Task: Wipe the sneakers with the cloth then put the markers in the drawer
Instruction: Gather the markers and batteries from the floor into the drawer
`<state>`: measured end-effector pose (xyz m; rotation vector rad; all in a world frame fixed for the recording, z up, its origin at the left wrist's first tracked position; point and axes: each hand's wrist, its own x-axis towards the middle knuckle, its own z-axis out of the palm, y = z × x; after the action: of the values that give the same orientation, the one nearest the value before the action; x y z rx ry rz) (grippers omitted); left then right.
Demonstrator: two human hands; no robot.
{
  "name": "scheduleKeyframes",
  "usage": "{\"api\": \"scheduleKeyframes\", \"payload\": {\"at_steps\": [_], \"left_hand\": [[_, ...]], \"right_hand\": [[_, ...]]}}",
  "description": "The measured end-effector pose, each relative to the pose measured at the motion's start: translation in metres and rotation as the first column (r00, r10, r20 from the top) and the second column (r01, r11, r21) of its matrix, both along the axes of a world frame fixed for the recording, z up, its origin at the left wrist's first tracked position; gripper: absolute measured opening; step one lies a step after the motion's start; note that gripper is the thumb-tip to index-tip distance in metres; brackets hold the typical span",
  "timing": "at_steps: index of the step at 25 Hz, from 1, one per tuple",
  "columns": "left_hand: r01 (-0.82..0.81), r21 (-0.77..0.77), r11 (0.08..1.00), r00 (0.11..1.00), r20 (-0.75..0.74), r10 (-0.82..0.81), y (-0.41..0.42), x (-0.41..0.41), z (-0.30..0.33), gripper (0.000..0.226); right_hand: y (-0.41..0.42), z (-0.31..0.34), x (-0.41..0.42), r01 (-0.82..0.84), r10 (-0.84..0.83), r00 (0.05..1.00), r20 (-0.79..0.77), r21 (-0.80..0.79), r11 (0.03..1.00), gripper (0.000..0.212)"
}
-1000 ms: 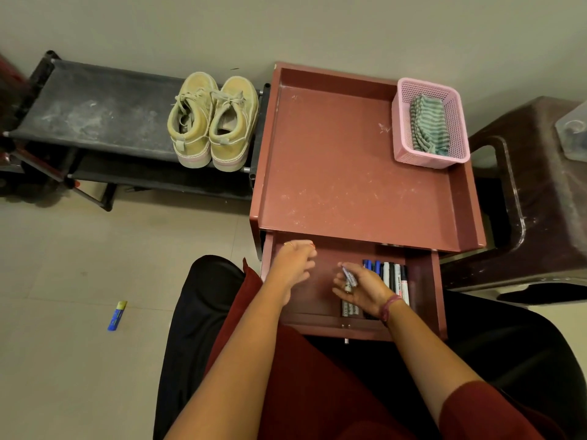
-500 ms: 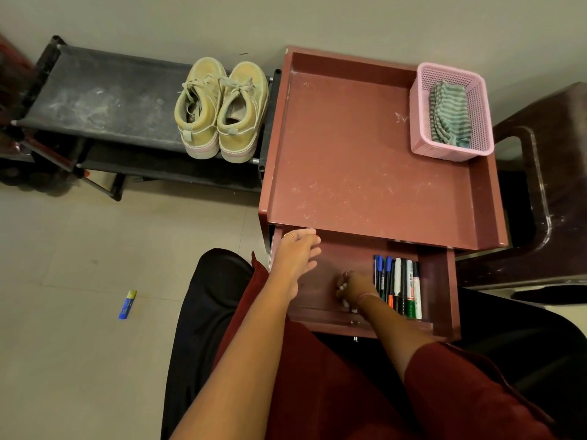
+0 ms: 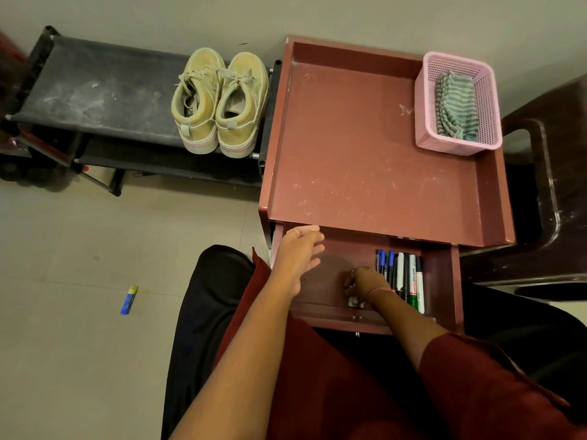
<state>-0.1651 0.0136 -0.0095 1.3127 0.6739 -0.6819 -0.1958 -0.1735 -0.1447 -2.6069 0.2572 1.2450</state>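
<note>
Fingers of the left hand (image 3: 298, 258) are straight and spread a bit, held over the left part of the open drawer (image 3: 333, 309), w/ the tips near the back edge under the cabinet top. It holds nothing. A ring shows on one finger.

Right hand (image 3: 362, 282) is low inside the drawer, fingers curled down round a small gray thing (image 3: 353, 301), prob. marker ends, but too hidden to tell for sure. A pink band sits on the wrist.

Head view, rest of it: markers (image 3: 401, 277) lie side by side in the right part of the drawer, just beside the right hand, w/ blue, black, white and green ones in the row. The drawer sticks out from a red-brown cabinet (image 3: 365, 147) w/ a rimmed top. A pink basket (image 3: 427, 134) stands in the back right corner of that top, and the striped cloth (image 3: 455, 106) is inside it. Sneakers (image 3: 219, 103), tan, sit as a pair on the right end of a black rack (image 3: 95, 90), touching each other, next to the cabinet. A small blue and yellow thing (image 3: 129, 300) lies on the floor, well apart to the left. A dark stool (image 3: 552, 192) is on the right side of the cabinet.
</note>
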Motion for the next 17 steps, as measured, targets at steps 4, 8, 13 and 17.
{"api": "scheduleKeyframes", "payload": {"at_steps": [4, 8, 13, 17], "left_hand": [[0.005, 0.003, 1.000, 1.000, 0.002, -0.005, -0.001, 0.000, -0.001, 0.027], [0.004, 0.010, 1.000, 1.000, 0.004, -0.004, -0.001, 0.000, 0.000, 0.028], [0.007, 0.008, 1.000, 1.000, 0.007, -0.007, -0.001, 0.000, -0.001, 0.028], [0.009, 0.011, 1.000, 1.000, 0.011, -0.009, -0.001, 0.000, -0.002, 0.027]], "right_hand": [[-0.012, 0.000, 0.005, -0.105, 0.105, 0.994, -0.040, -0.001, 0.994, 0.025], [-0.017, 0.003, 0.009, -0.156, 0.157, 0.988, 0.002, -0.037, 0.987, 0.026], [-0.018, -0.003, 0.006, -0.266, 0.265, 0.964, -0.024, -0.029, 0.964, 0.027], [-0.013, 0.005, 0.014, -0.353, 0.352, 0.935, 0.034, 0.025, 0.935, 0.022]]}}
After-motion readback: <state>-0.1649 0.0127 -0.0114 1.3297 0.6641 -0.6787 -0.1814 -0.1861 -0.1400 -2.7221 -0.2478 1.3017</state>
